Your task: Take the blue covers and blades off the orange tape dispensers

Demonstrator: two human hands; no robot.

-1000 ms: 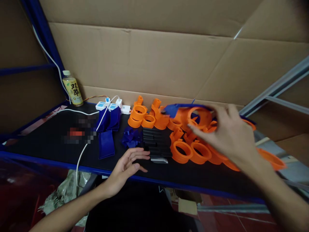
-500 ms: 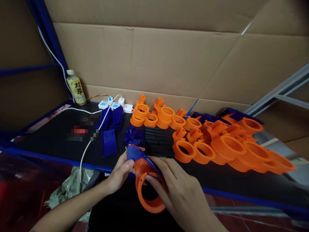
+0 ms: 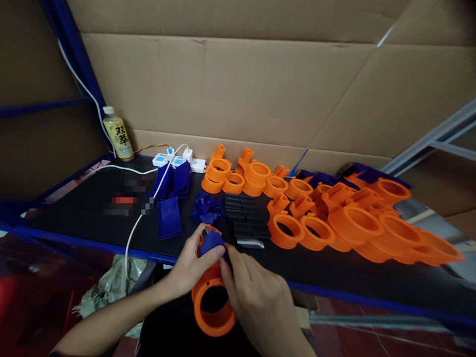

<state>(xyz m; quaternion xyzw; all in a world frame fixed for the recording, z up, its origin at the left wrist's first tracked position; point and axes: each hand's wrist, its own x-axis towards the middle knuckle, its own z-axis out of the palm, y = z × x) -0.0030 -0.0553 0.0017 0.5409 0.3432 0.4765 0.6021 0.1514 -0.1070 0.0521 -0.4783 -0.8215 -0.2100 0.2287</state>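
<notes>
An orange tape dispenser (image 3: 214,317) with a round ring hangs in front of the table edge, between my two hands. Its upper end carries a blue plastic piece (image 3: 212,241). My left hand (image 3: 192,264) is closed around that upper end, thumb pressed on the blue piece. My right hand (image 3: 256,295) is closed along the right side of the dispenser, its fingertips at the blue piece and partly hidden. Just beyond lie a pile of small blue parts (image 3: 206,208) and a row of black strips (image 3: 243,215), with a silvery piece (image 3: 251,243) at the near end.
Several orange tape dispensers (image 3: 359,223) stand in rows on the black table (image 3: 100,228). Flat blue plates (image 3: 169,218) lie in stacks at centre left. A white power strip (image 3: 178,161), a white cable (image 3: 136,225) and a drink bottle (image 3: 119,134) are farther back.
The dispenser has moved slightly left and down, and turned. My right hand has shifted from the ring up to the blue piece; my left thumb now presses on that piece.
</notes>
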